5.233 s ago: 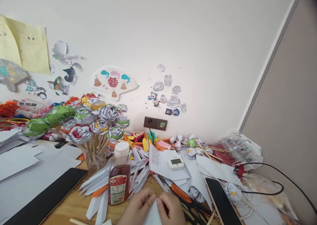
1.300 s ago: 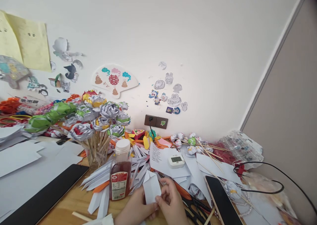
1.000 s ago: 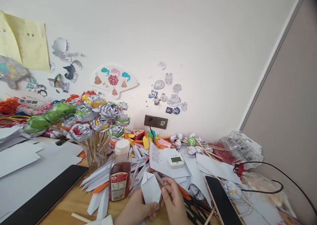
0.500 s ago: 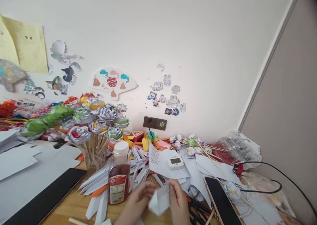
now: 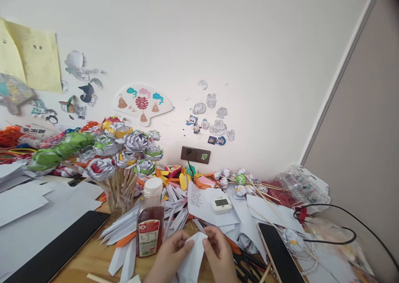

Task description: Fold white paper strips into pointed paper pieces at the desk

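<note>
Between my hands at the bottom centre is a piece of white folded paper [image 5: 190,261], held upright with its top corner pointing up. My left hand [image 5: 172,252] pinches its left side between thumb and fingers. On the other side, my right hand [image 5: 218,252] is closed near the top right corner, thumb and forefinger meeting at the paper's edge. A bottle of reddish-brown liquid [image 5: 149,229] with a white cap stands just left of my left hand. Black-handled scissors [image 5: 247,264] lie partly hidden to the right of my right hand.
A phone [image 5: 279,249] lies at the right; a long black device [image 5: 59,245] lies at the left. Behind are paper flowers [image 5: 135,143] on sticks in a clear holder, many folded paper strips [image 5: 121,227], a white timer [image 5: 221,205] and a black cable [image 5: 330,240].
The folded paper has turned and now stands taller, tip up, rather than tilted low between my hands. My right hand has shifted slightly, its thumb now at the paper's right edge.
</note>
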`<action>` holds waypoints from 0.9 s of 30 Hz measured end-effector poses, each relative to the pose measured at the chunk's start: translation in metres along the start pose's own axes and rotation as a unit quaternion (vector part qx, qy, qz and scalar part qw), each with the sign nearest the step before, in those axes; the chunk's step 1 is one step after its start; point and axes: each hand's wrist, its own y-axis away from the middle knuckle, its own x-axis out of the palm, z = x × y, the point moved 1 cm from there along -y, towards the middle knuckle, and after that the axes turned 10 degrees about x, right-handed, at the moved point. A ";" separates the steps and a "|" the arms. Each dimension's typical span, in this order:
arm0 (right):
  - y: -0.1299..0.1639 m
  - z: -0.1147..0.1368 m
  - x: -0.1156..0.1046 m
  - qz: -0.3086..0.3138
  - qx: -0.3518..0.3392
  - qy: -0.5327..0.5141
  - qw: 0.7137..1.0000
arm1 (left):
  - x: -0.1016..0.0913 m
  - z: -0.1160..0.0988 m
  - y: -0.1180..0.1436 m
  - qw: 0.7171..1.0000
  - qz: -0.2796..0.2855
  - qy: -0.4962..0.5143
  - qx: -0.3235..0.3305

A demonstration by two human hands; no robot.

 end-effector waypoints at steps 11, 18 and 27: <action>0.003 0.008 -0.004 0.028 -0.096 0.108 0.989 | 0.002 -0.004 0.004 0.999 0.027 -0.024 -0.005; 0.003 -0.004 0.000 0.032 -0.065 0.080 0.994 | 0.001 -0.002 0.004 0.998 0.033 -0.052 0.006; 0.002 0.013 -0.003 0.043 -0.166 0.150 0.974 | -0.002 -0.004 0.004 0.999 0.029 0.008 -0.017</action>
